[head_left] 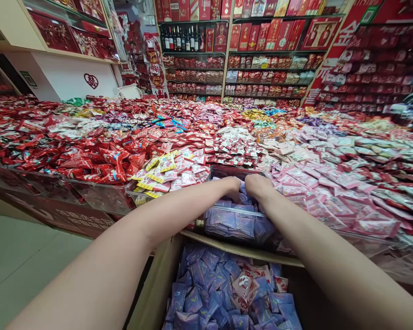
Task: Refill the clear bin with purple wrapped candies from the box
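Note:
Both my hands reach down into a clear plastic bin [232, 210] of small purple packets [227, 221]. My left hand [233, 187] has its fingers curled down around some purple packets, the tips partly hidden among them. Close beside it, my right hand [259, 187] is closed like a fist at the bin's right side. Its fingers point away from me, and what they hold is hidden. A purple packet [242, 188] shows between the two hands. Below the bin stands an open cardboard box [160, 279] with more purple packets [206, 293] and a few pink-and-red packets [243, 286].
White-and-yellow packets [163, 167] fill the compartment left of the bin; pink packets [325, 197] lie to its right. Shiny red packets [106, 160] heap farther left. Shelves with bottles [181, 39] and red boxes [271, 34] stand behind. Tiled floor [30, 261] shows at left.

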Tool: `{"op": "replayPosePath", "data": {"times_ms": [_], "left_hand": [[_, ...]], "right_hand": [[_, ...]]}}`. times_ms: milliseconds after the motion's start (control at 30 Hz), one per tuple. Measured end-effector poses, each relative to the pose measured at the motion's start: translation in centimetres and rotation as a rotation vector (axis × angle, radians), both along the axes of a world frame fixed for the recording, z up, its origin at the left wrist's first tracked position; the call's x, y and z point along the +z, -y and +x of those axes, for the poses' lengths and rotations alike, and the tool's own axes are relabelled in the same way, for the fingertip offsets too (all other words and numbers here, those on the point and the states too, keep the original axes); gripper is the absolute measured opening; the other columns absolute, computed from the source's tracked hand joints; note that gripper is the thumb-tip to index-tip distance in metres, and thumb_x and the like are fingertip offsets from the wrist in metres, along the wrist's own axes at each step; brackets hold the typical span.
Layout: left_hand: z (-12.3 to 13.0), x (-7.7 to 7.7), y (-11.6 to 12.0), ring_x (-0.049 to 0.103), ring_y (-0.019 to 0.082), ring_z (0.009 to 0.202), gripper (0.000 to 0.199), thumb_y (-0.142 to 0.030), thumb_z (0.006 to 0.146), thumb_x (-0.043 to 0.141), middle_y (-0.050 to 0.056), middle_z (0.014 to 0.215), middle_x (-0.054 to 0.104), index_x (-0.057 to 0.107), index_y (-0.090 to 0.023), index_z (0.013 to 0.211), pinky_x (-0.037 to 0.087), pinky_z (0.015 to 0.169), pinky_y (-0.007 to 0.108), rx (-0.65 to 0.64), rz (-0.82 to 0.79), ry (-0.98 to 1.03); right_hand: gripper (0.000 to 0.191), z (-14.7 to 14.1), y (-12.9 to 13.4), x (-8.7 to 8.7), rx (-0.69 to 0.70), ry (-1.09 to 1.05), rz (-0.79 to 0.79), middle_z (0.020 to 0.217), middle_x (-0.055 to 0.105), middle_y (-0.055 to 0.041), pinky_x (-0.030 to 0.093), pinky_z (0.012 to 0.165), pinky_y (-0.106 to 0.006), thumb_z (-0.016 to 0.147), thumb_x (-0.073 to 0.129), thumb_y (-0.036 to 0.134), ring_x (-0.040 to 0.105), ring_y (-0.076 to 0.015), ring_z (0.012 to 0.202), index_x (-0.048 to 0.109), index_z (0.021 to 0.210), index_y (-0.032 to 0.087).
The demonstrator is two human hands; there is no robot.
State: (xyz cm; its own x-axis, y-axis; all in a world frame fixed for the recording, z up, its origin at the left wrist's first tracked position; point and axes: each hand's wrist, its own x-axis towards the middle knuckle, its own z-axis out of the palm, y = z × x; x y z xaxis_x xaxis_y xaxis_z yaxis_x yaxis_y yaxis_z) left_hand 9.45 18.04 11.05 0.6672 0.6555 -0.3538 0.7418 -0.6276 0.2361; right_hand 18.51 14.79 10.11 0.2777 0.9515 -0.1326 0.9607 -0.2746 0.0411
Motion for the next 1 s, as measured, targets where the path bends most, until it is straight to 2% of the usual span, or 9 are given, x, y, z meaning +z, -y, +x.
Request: {"op": "replayPosePath", "data": {"times_ms": [133, 267, 333, 467, 533, 600, 767, 867, 1000], "left_hand": [[-0.2, 0.6, -0.3, 0.056, 0.021, 0.086, 0.042, -0.031, 0.053, 0.074, 0.006, 0.094, 0.063, 0.061, -0.014, 0.090, 0.043, 0.078, 0.029, -0.012, -0.020, 0.008], [-0.4, 0.8, -0.5, 0.057, 0.017, 0.082, 0.026, -0.031, 0.075, 0.058, 0.005, 0.091, 0.061, 0.058, -0.011, 0.091, 0.046, 0.074, 0.033, 0.024, -0.079, 0.018], [-0.5, 0.8, -0.6, 0.057, 0.015, 0.080, 0.024, -0.031, 0.081, 0.050, 0.005, 0.090, 0.059, 0.056, -0.011, 0.092, 0.047, 0.071, 0.033, 0.046, -0.120, 0.012], [-0.8, 0.9, -0.7, 0.056, 0.014, 0.077, 0.024, -0.031, 0.083, 0.047, 0.005, 0.090, 0.058, 0.055, -0.011, 0.094, 0.048, 0.067, 0.031, 0.085, -0.181, -0.014], [-0.9, 1.1, -0.7, 0.056, 0.014, 0.077, 0.023, -0.030, 0.083, 0.047, 0.005, 0.091, 0.057, 0.054, -0.012, 0.095, 0.048, 0.066, 0.031, 0.097, -0.193, -0.017], [-1.0, 1.5, -0.8, 0.056, 0.014, 0.077, 0.022, -0.029, 0.083, 0.047, 0.005, 0.092, 0.057, 0.054, -0.012, 0.096, 0.048, 0.067, 0.031, 0.111, -0.184, -0.008], [-1.6, 2.4, -1.5, 0.056, 0.016, 0.081, 0.021, -0.027, 0.083, 0.048, 0.005, 0.095, 0.056, 0.054, -0.012, 0.097, 0.048, 0.069, 0.032, 0.155, -0.111, 0.079], [-1.9, 2.4, -2.1, 0.055, 0.017, 0.083, 0.023, -0.028, 0.083, 0.048, 0.005, 0.096, 0.056, 0.054, -0.012, 0.099, 0.048, 0.070, 0.033, 0.190, -0.074, 0.161], [-1.9, 1.7, -2.8, 0.056, 0.016, 0.082, 0.023, -0.029, 0.083, 0.048, 0.005, 0.095, 0.056, 0.054, -0.012, 0.097, 0.048, 0.070, 0.033, 0.237, -0.022, 0.263]], "right_hand": [[0.032, 0.1, 0.0, 0.0, -0.005, -0.028, 0.012, 0.104, 0.060, -0.0160, 0.044, 0.075, -0.029, 0.074, 0.051, 0.017, 0.056, -0.0218, 0.096, 0.060, 0.105, 0.014], [0.032, 0.2, 0.0, -0.1, -0.003, -0.042, 0.022, 0.104, 0.060, -0.0152, 0.045, 0.075, -0.030, 0.074, 0.048, 0.014, 0.056, -0.0222, 0.096, 0.060, 0.104, 0.014], [0.032, 0.3, 0.0, -0.1, 0.000, -0.042, 0.027, 0.105, 0.059, -0.0150, 0.045, 0.074, -0.031, 0.073, 0.048, 0.013, 0.056, -0.0235, 0.095, 0.060, 0.103, 0.013], [0.038, 0.3, 0.0, -0.1, 0.111, -0.034, 0.086, 0.106, 0.057, -0.0155, 0.045, 0.074, -0.030, 0.070, 0.054, 0.017, 0.056, -0.0240, 0.094, 0.055, 0.108, 0.013], [0.039, 0.4, -0.2, -0.2, 0.200, -0.045, 0.073, 0.106, 0.057, -0.0143, 0.044, 0.075, -0.028, 0.069, 0.056, 0.020, 0.056, -0.0230, 0.094, 0.055, 0.108, 0.015], [0.034, 0.4, -0.4, -0.3, 0.229, -0.060, 0.050, 0.106, 0.057, -0.0141, 0.042, 0.076, -0.026, 0.070, 0.055, 0.019, 0.055, -0.0217, 0.095, 0.058, 0.104, 0.014], [0.028, 0.6, -0.8, -0.1, 0.172, -0.094, 0.055, 0.099, 0.062, -0.0121, 0.043, 0.071, -0.023, 0.070, 0.051, 0.014, 0.057, -0.0204, 0.091, 0.061, 0.097, 0.013], [0.025, 0.6, -0.7, 0.1, 0.125, -0.168, 0.087, 0.091, 0.065, -0.0103, 0.043, 0.066, -0.021, 0.070, 0.050, 0.013, 0.059, -0.0190, 0.085, 0.063, 0.091, 0.014], [0.024, 0.6, -0.4, 0.5, 0.035, -0.436, 0.086, 0.069, 0.066, -0.0061, 0.043, 0.051, -0.019, 0.077, 0.044, 0.018, 0.060, -0.0131, 0.055, 0.058, 0.097, 0.016]]}}
